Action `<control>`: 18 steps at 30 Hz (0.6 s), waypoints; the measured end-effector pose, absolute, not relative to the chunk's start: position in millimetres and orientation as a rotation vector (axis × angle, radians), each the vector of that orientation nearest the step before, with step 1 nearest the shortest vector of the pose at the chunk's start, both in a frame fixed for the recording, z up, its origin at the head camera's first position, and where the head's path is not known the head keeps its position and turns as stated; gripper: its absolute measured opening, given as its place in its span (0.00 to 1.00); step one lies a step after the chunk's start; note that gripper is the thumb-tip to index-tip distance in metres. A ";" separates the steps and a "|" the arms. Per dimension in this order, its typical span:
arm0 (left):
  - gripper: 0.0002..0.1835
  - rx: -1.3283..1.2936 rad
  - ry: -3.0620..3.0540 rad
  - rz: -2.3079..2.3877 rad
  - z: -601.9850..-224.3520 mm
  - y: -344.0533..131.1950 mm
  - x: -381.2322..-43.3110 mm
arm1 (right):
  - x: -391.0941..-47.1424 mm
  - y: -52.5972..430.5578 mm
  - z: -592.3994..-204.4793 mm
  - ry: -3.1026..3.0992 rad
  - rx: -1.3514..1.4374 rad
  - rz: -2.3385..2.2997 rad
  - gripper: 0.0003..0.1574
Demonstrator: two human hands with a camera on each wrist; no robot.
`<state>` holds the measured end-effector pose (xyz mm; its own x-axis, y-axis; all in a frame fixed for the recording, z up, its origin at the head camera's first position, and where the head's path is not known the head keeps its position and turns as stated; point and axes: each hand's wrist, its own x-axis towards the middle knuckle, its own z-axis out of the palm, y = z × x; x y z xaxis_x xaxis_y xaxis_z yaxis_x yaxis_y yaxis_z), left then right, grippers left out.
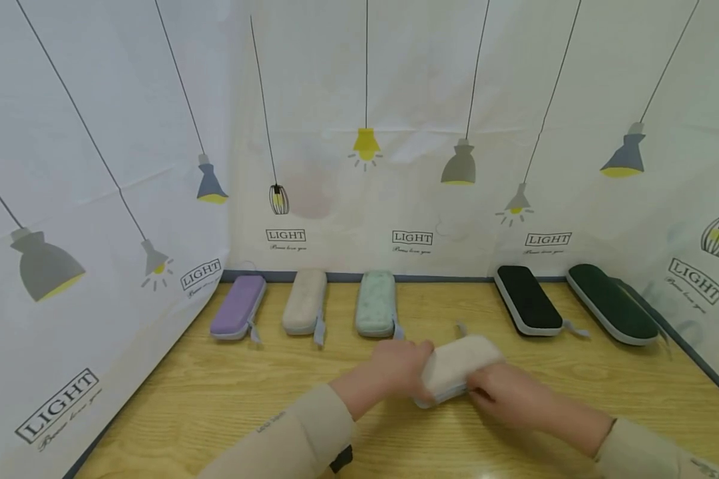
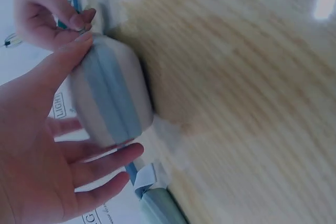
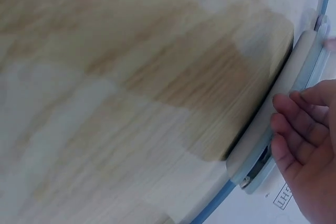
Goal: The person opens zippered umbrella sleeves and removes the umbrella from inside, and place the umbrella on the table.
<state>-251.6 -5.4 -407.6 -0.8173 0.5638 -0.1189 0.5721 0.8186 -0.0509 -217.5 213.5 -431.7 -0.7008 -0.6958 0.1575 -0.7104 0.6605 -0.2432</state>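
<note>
An oblong cream zippered case (image 1: 464, 362) with a pale blue zipper band is held tilted over the wooden table. My left hand (image 1: 395, 372) grips its left end, thumb on the upper side and fingers spread beneath in the left wrist view. My right hand (image 1: 509, 392) is at the case's near long side. There, in the right wrist view, thumb and index finger pinch the zipper (image 3: 296, 88), the pull itself being hidden by the fingers. At one end the band parts, with a dark gap (image 3: 259, 165) showing.
Along the table's back edge lie a purple case (image 1: 237, 306), a beige case (image 1: 304, 303), a mint case (image 1: 375, 304), a black case (image 1: 526, 296) and a dark green case (image 1: 611, 303). Behind and beside the table hangs a white lamp-print sheet (image 1: 335, 100).
</note>
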 end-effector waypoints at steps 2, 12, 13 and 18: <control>0.48 0.968 2.858 -0.126 -404.5 -8.6 -252.6 | -218.3 216.8 -431.1 -2.832 1.165 0.419 0.13; 0.46 1.358 2.746 -0.291 -398.8 -9.7 -257.5 | -226.7 233.2 -432.4 -2.859 1.077 0.266 0.15; 0.46 1.398 2.737 -0.313 -399.2 -8.6 -258.0 | -226.6 233.9 -431.9 -2.863 1.071 0.256 0.15; 0.45 1.493 2.678 -0.343 -402.7 0.4 -259.1 | -224.0 234.9 -429.8 -2.896 1.045 0.208 0.12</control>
<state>-259.1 0.4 -402.7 -0.5302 0.8333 -0.1566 0.8458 0.5071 -0.1658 -224.0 234.9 -429.8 -0.7692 -0.6315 0.0978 -0.6390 0.7616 -0.1078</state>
